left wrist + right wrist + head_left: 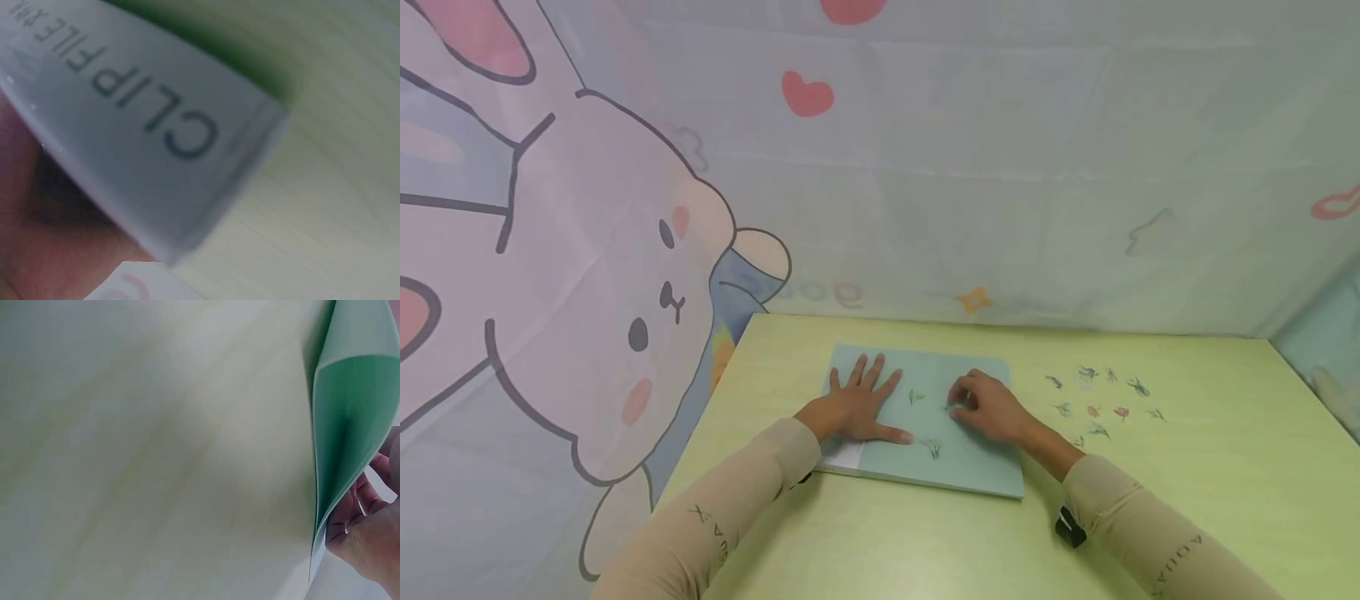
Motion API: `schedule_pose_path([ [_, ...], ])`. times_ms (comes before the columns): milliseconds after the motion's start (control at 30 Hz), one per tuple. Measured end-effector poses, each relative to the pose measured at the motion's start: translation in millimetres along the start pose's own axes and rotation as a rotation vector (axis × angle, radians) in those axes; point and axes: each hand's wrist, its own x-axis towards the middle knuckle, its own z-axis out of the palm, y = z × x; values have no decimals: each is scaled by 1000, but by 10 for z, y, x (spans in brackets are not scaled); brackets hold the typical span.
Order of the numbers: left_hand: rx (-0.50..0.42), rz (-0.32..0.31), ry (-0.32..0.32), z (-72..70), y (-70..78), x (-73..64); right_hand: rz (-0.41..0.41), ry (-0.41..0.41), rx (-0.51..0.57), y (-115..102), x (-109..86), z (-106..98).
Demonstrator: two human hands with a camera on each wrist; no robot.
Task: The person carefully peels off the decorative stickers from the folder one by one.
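Observation:
A pale green clip file (947, 467) lies on the table, with small plant stickers (934, 450) on its cover. My left hand (857, 408) rests flat on the file's left part, fingers spread. Over the right part, my right hand (988, 407) has its fingers curled, thumb and forefinger at a tiny plant sticker that they mostly hide. In the left wrist view the file's white spine (125, 112) reads "CLIP FILE". The right wrist view shows the green covers (350, 425) bowed apart at the edge, with the right hand (369, 531) against the upper one.
Several loose flower and plant stickers (1099, 429) are scattered on the yellow-green table (1240, 475) right of the file. Behind the table hangs a cloth (962, 167) printed with a rabbit and hearts. A dark wrist camera (1070, 527) sits under the right sleeve.

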Motion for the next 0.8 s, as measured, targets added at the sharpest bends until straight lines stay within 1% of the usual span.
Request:
schedule_pose_path([
  [233, -14, 2, -2, 11, 1, 6, 20, 6, 45, 26, -27, 6],
  [400, -48, -1, -32, 21, -5, 27, 54, 8, 109, 60, -38, -17],
  [467, -50, 0, -33, 18, -4, 24, 68, 3, 130, 66, -38, -28],
  [633, -19, 9, -3, -7, 10, -15, 92, -15, 168, 68, -33, -58],
  [800, -10, 5, 1, -8, 16, -29, 108, -14, 198, 63, -29, -64],
])
